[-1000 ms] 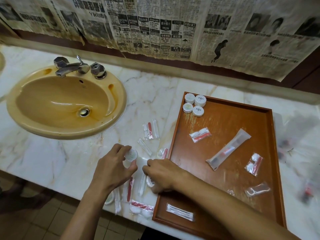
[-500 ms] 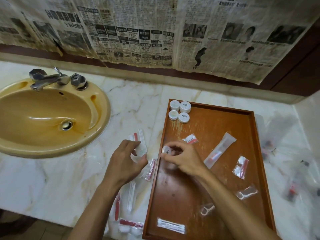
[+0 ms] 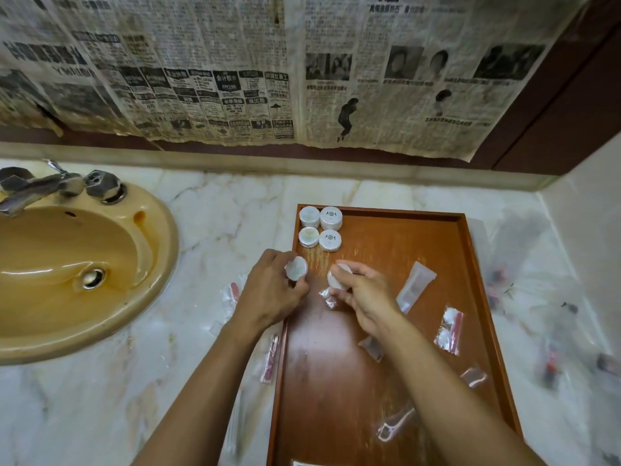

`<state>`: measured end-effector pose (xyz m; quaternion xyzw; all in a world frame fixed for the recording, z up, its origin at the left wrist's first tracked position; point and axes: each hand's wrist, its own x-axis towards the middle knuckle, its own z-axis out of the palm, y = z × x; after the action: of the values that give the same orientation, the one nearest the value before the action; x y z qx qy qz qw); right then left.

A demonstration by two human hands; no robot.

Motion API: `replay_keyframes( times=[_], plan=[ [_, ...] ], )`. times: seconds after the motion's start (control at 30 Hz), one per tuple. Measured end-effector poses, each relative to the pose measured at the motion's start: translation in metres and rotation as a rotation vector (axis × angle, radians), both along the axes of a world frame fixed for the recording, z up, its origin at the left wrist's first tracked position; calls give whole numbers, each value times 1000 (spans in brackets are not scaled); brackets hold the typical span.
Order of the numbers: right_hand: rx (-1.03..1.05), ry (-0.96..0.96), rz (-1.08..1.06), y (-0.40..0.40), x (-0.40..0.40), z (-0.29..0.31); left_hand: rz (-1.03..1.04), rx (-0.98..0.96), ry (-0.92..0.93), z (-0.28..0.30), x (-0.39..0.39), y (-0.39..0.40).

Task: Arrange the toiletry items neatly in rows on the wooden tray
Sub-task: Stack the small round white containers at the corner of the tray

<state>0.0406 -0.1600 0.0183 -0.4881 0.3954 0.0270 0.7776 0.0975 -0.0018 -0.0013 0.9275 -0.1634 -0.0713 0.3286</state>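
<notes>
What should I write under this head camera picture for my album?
Two hands, left and right, each carry a round white soap toward four soaps in the wooden tray.

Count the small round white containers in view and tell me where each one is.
6. Four sit in a two-by-two block in the wooden tray's far left corner; one is in the left hand, one in the right hand. Others may be hidden.

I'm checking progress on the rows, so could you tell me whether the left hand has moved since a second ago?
Yes. The left hand carried a round white container from the counter to the wooden tray, toward the four containers.
</notes>
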Motion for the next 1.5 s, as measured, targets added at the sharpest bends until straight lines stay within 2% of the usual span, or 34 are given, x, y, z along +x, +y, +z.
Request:
replay_keyframes(
  times=[0.13, 0.43, 0.73, 0.9, 1.17, 1.5],
  plan=[
    [31, 34, -46, -12, 16, -2, -38, 46, -33, 0, 27, -17],
    [-179, 124, -46, -37, 40, -11, -178, 378, -151, -6, 66, -41],
    [-221, 173, -60, -42, 50, -20, -232, 493, -198, -11, 68, -45],
    [-204, 167, -74, -42, 54, -17, -222, 507, -206, -12, 67, -46],
    [-304, 225, -11, -43, 64, -14, -197, 521, -227, -12, 68, -46],
    [-348, 230, 76, -36, 79, -13, -141, 417, -218, -11, 68, -45]
  ],
)
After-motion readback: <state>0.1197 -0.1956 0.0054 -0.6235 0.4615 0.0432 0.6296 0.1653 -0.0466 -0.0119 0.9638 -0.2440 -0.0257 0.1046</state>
